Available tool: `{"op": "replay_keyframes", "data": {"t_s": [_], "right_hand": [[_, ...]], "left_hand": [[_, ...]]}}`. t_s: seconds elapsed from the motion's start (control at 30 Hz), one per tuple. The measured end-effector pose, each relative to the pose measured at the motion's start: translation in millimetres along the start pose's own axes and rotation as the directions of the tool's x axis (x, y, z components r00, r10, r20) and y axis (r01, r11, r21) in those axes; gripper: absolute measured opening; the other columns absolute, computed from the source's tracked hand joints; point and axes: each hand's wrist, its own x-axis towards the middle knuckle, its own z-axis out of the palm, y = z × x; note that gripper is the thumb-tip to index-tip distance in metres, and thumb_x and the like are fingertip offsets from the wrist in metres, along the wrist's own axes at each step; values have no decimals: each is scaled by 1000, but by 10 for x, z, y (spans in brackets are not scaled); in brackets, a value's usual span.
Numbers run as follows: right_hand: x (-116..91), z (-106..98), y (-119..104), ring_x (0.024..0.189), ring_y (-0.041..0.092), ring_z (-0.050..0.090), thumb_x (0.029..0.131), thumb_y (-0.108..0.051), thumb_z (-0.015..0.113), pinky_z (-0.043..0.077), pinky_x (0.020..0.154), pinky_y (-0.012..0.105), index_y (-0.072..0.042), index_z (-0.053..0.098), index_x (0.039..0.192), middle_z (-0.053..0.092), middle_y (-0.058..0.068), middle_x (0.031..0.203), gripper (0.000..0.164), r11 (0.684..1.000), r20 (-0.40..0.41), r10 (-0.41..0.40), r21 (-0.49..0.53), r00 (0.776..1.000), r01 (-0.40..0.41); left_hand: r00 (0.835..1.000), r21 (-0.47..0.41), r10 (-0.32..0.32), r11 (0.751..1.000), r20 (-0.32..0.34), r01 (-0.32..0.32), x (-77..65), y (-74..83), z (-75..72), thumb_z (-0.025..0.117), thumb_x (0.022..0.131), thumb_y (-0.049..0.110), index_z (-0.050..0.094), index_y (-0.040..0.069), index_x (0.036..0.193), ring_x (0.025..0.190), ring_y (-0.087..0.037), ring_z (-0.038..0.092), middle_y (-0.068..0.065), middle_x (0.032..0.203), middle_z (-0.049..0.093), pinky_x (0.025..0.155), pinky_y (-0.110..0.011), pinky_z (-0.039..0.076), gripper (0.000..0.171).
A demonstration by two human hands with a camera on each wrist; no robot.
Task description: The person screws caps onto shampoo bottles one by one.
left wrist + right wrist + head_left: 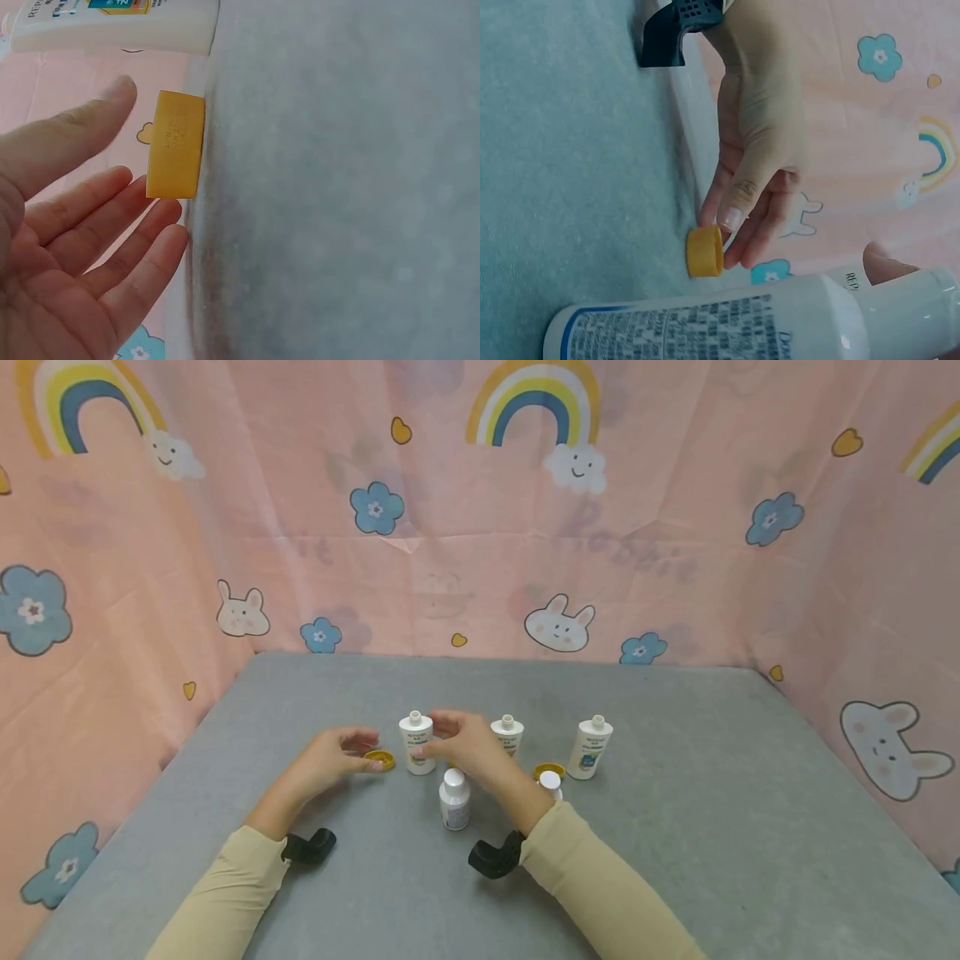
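the two hands flanked the leftmost white pump-less bottle [415, 735], one on either side: the left hand [328, 762] just left of a yellow cap [380, 761], the right hand [474, 747] to the right of the bottle. the cap lay on the tabletop [360, 877] between the left hand and that bottle, hollow side up, so the left hand was plainly nearer to it. its fingers were spread, thumb apart from the others, with the cap at the gap between them (whether any fingertip touched it, i couldn't tell). the bottle stood upright, long axis vertical, narrow neck on top; the right thumb crossed in front of it, other fingers towards its far side, but whether they pinched it i couldn't tell either. a small white-lidded bottle [454, 802] stood nearer the person, between the forearms. two more necked bottles, the middle one [507, 729] and the rightmost one [590, 749], stood further right.
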Motion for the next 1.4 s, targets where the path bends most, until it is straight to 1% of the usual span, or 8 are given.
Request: {"op": "replay_keyframes", "data": {"t_s": [0.23,0.33,0.47,0.6,0.8,1.0,1.2,1.4], "right_hand": [[81,25,39,131,27,57,82,-18,82,45,111,47,-12,61,135,64,8,136,57,995,-32,93,28,995,-92],[114,27,59,131,28,56,84,-18,80,44,111,48,-12,63,133,65,8,135,53,994,-38,106,31,994,-105],[138,45,77,132,29,55,85,-20,79,44,111,48,-11,65,131,63,8,136,49,993,-34,116,28,993,-115],[162,61,95,131,29,56,85,-21,79,46,110,47,-10,66,129,63,9,136,48,991,-42,131,24,991,-130],[178,64,100,126,28,59,85,-23,80,49,106,45,-7,65,128,66,10,133,48,990,-49,133,46,990,-130],[77,28,-26,125,26,61,86,-25,79,48,107,47,-10,68,124,70,6,127,43,996,-97,72,55,993,-67],[-115,-151,-212,119,23,65,86,-20,79,48,107,46,-9,72,118,73,6,120,35,995,-143,-45,76,989,57],[-309,-428,-234,119,22,65,86,-23,79,46,109,49,-12,73,118,74,4,119,34,998,-179,-47,35,983,54]], "left_hand": [[1000,-3,-25,1000,17,25,30,-6,17,77,87,18,62,2,128,125,-36,58,-17,131,65,108,-54,44,47],[999,0,-16,1000,42,16,54,19,47,76,87,17,63,3,128,125,-36,57,-17,131,65,109,-55,43,46],[998,22,14,1000,64,-15,62,25,72,77,86,11,63,-1,127,125,-38,57,-21,131,64,108,-55,44,45],[998,43,14,999,60,-17,55,16,77,76,85,6,64,-2,125,122,-38,58,-22,129,64,106,-54,46,42],[999,67,-22,998,28,20,42,40,57,72,88,7,68,2,120,118,-33,60,-18,126,67,104,-53,47,33],[998,32,-38,999,-44,39,-6,116,-45,70,91,10,67,3,121,122,-35,58,-18,127,66,105,-52,46,31],[994,-28,48,998,-94,-51,-38,316,-126,70,92,12,64,2,124,121,-35,62,-18,127,66,99,-45,54,33],[989,-111,97,988,-108,-109,-73,546,-82,71,92,13,65,7,126,117,-30,66,-14,128,66,98,-42,56,35]]}}
